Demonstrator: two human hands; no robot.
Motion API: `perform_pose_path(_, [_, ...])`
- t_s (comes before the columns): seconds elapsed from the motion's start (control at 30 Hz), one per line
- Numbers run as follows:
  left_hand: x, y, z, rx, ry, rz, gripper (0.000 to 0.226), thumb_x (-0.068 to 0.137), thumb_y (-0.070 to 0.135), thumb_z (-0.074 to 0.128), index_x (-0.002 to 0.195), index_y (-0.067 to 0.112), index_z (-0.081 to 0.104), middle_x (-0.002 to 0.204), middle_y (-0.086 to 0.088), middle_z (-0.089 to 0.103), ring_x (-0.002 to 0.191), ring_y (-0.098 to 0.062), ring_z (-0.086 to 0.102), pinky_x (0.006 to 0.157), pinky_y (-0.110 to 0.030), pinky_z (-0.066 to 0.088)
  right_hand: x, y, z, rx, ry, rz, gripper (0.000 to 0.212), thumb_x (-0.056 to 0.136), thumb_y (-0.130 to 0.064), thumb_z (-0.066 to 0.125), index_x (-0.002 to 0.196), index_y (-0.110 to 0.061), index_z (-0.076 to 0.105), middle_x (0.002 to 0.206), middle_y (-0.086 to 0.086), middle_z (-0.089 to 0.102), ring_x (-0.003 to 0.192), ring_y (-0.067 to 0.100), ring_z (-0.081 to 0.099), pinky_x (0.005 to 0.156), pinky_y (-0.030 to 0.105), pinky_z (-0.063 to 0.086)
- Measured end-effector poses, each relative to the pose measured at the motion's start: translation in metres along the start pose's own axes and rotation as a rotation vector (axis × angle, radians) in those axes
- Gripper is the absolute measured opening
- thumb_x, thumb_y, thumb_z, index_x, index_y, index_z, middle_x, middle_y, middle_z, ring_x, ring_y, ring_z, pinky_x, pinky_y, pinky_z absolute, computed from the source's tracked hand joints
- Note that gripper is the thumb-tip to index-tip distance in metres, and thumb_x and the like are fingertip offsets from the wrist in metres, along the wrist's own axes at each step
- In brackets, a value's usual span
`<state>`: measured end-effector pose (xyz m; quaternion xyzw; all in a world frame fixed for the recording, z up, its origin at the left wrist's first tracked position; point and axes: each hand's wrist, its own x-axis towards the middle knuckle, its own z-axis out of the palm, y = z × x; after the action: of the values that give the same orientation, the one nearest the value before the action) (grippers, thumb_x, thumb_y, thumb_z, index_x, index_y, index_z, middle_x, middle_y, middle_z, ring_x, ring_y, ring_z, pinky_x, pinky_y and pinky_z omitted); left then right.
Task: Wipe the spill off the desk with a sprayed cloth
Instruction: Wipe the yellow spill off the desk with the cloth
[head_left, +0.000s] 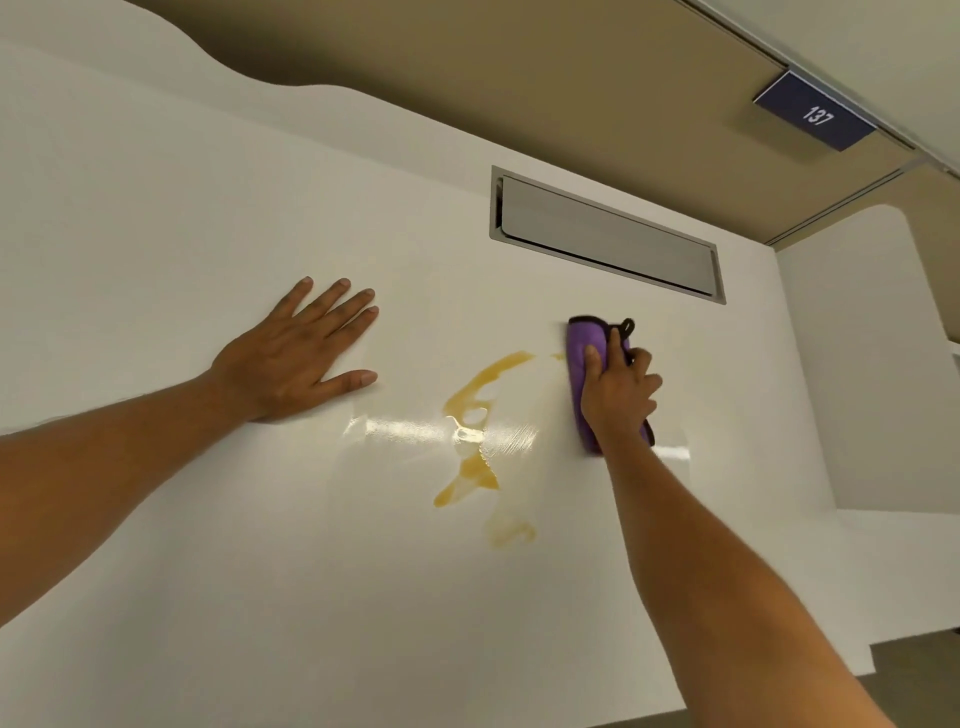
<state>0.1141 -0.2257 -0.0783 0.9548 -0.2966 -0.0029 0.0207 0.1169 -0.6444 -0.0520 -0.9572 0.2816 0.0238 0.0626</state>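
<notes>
- Right hand (618, 395), right of centre, presses a folded purple cloth (584, 343) it grips beside the yellow spill (470, 415), likely mid-wipe.
- Left hand (296, 358), fingers spread flat and empty, braces on the white surface (208, 519).

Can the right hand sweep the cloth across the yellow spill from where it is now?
Probably yes. The right hand presses the purple cloth flat on the desk just right of the yellow spill, with only bare desk between them. The left hand rests flat well clear, on the spill's far side.
</notes>
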Motion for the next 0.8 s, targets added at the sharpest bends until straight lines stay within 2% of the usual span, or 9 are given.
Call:
perform_pose_path(0.13, [0.001,0.001,-0.001,0.002,-0.017,-0.001,0.088,0.104,0.072,0.01,0.17,0.016,0.015,0.18,-0.003,0.012,0.167,-0.024,0.008,0.135,-0.054,0.011,0.003,-0.016,0.005,0.031,-0.011,-0.062,0.061,0.11,-0.059,0.034,0.165,-0.034,0.029,0.154,0.013,0.038,0.125,0.043,0.044,0.1,0.058,0.046])
perform_pose_path(0.27, [0.002,0.002,-0.003,0.013,-0.026,-0.003,0.09,0.102,0.074,0.014,0.17,0.015,0.016,0.18,-0.004,0.013,0.167,-0.025,0.01,0.134,-0.054,0.012,-0.07,0.006,0.019,-0.032,-0.029,-0.208,0.061,0.108,-0.06,0.037,0.164,-0.037,0.033,0.152,0.008,0.043,0.115,0.037,0.049,0.091,0.052,0.052])
perform_pose_path(0.37, [0.002,0.004,-0.004,0.007,-0.029,-0.013,0.091,0.102,0.074,0.015,0.17,0.014,0.017,0.18,-0.004,0.014,0.167,-0.025,0.011,0.134,-0.055,0.013,-0.147,0.051,0.026,-0.047,-0.009,-0.191,0.06,0.107,-0.061,0.034,0.162,-0.037,0.038,0.149,0.007,0.049,0.106,0.035,0.052,0.088,0.049,0.053])
perform_pose_path(0.47, [0.001,0.005,-0.006,0.004,-0.041,-0.018,0.091,0.101,0.074,0.015,0.17,0.014,0.017,0.18,-0.004,0.014,0.167,-0.025,0.011,0.134,-0.055,0.013,-0.181,0.107,0.02,-0.021,0.002,-0.072,0.059,0.108,-0.059,0.036,0.161,-0.034,0.042,0.151,0.01,0.048,0.109,0.038,0.052,0.093,0.051,0.051])
perform_pose_path(0.57, [0.001,0.006,-0.006,-0.007,-0.042,-0.021,0.091,0.101,0.075,0.013,0.17,0.015,0.016,0.18,-0.003,0.014,0.167,-0.025,0.011,0.134,-0.055,0.013,-0.158,0.14,0.006,0.008,0.006,0.079,0.058,0.108,-0.054,0.042,0.162,-0.033,0.039,0.156,0.012,0.044,0.114,0.044,0.048,0.095,0.056,0.049])
perform_pose_path(0.63, [0.002,0.005,-0.006,-0.007,-0.049,-0.025,0.091,0.101,0.075,0.013,0.17,0.015,0.015,0.18,-0.002,0.013,0.167,-0.025,0.009,0.134,-0.055,0.012,-0.12,0.145,0.002,0.023,0.02,0.159,0.058,0.109,-0.055,0.039,0.164,-0.035,0.035,0.158,0.011,0.038,0.12,0.044,0.045,0.099,0.058,0.047])
perform_pose_path(0.73, [0.001,0.006,-0.005,0.0,-0.051,-0.022,0.09,0.102,0.073,0.015,0.17,0.014,0.015,0.18,-0.003,0.011,0.167,-0.025,0.009,0.134,-0.054,0.011,-0.047,0.125,0.0,0.086,0.046,0.291,0.06,0.109,-0.059,0.032,0.165,-0.037,0.029,0.16,0.011,0.032,0.128,0.046,0.041,0.106,0.061,0.041])
perform_pose_path(0.8, [0.002,0.006,-0.006,0.0,-0.046,-0.021,0.089,0.103,0.072,0.015,0.17,0.014,0.016,0.18,-0.003,0.013,0.167,-0.026,0.011,0.134,-0.054,0.012,-0.014,0.094,0.004,0.117,0.042,0.315,0.062,0.109,-0.06,0.03,0.166,-0.036,0.026,0.162,0.011,0.029,0.131,0.046,0.039,0.107,0.061,0.039])
